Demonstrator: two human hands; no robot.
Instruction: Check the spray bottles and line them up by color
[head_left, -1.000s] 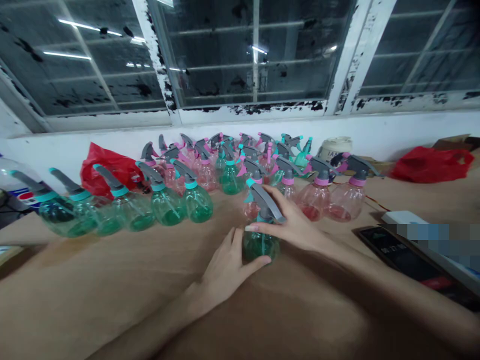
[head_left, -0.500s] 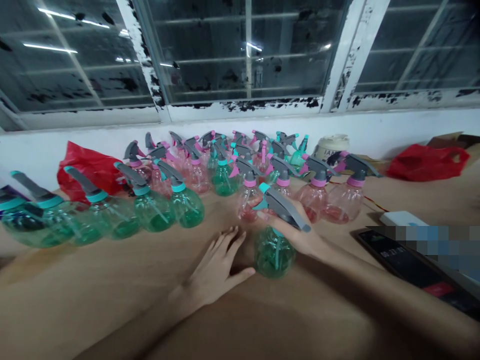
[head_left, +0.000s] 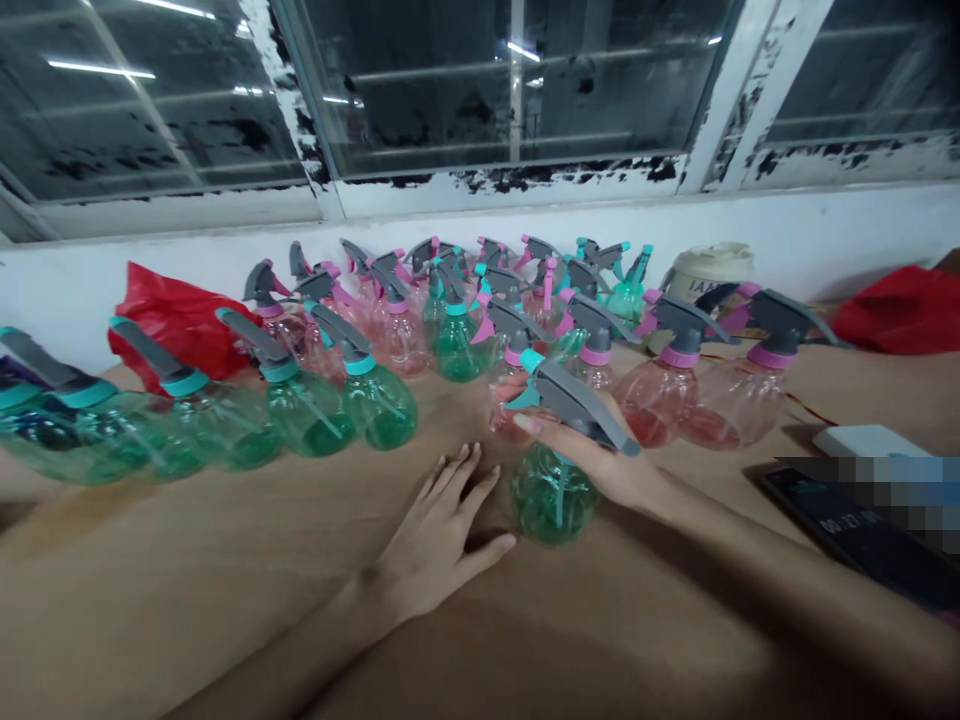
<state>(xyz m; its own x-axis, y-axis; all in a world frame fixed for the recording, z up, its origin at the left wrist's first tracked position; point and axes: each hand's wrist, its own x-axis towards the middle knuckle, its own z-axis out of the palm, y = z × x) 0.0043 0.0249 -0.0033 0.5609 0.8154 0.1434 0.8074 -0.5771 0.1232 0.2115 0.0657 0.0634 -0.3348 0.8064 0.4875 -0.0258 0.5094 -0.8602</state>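
Your right hand [head_left: 613, 474] has its grip closed around the neck of a round, translucent green plastic spray bottle [head_left: 556, 502], thumb across the front, below a matte grey trigger head with a turquoise nozzle. You have that bottle upright near the middle of the counter [head_left: 262, 590], a thin dip tube visible through its glossy wall; whether its base touches the surface is hard to tell. Your left hand [head_left: 431, 550] holds nothing, palm down just beside the bottle, fingers spread over the counter's smooth, tan top.

Behind your right fingers, clear pink bulb-shaped bottles [head_left: 656, 400] with pink collars and grey heads stand in a row running right. To your left runs a line of green bulb-shaped bottles [head_left: 380, 405] with turquoise collars, their colour deeper toward the base. A mixed pink and green cluster fills the space behind, flanked by a crumpled, thin red plastic bag [head_left: 176, 325] on the left and another red bag [head_left: 900, 312] far right. On a squat off-white tub [head_left: 709, 268] you can read "IAM". Nearer on your right, a black phone [head_left: 847, 535] displays "00:27:0", its last digit unclear, beside a smooth white block [head_left: 870, 440].
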